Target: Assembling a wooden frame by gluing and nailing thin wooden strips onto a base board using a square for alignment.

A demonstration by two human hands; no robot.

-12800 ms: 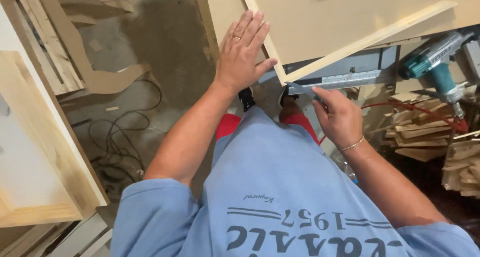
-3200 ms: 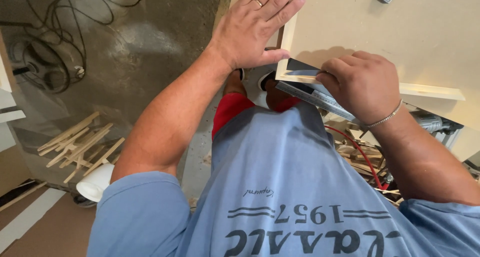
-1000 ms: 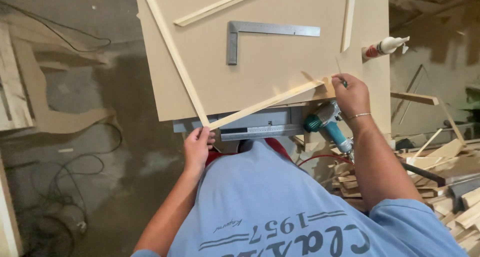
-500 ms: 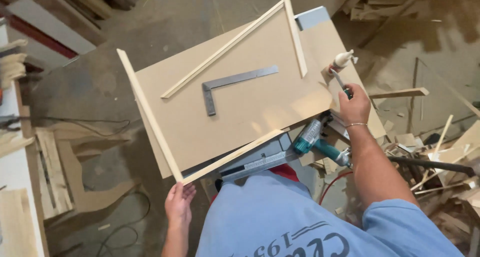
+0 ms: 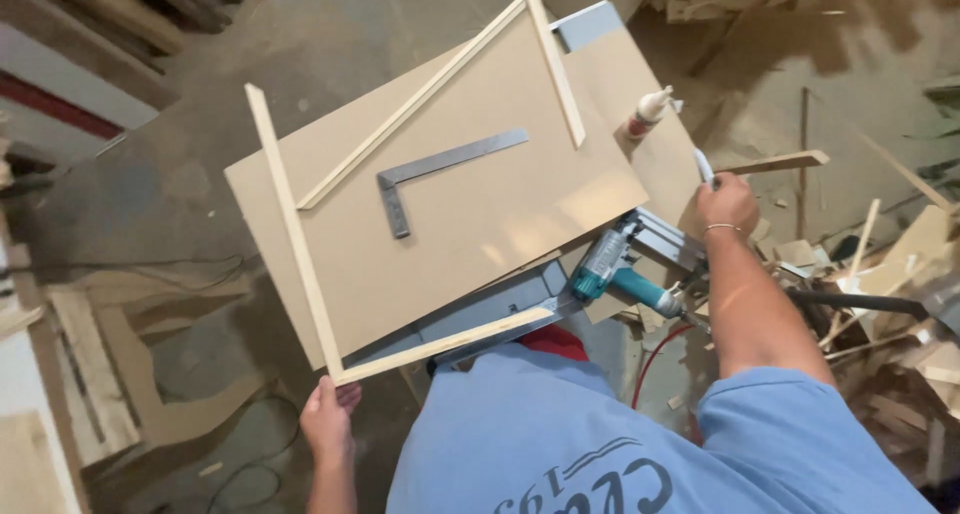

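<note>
The left hand [image 5: 328,421] grips the near left corner of the thin wooden frame [image 5: 292,229] lying on the tan board [image 5: 470,224]. The right hand [image 5: 727,202], far right, is closed around a small white tool [image 5: 703,166]. A steel square [image 5: 440,174] rests mid-board, a teal nail gun [image 5: 620,269] just below its near edge.

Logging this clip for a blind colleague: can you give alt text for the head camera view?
A person's left hand grips the corner of a thin wooden frame lying over a tan board, while the right hand holds a small white object. A metal square rests on the board.
</note>
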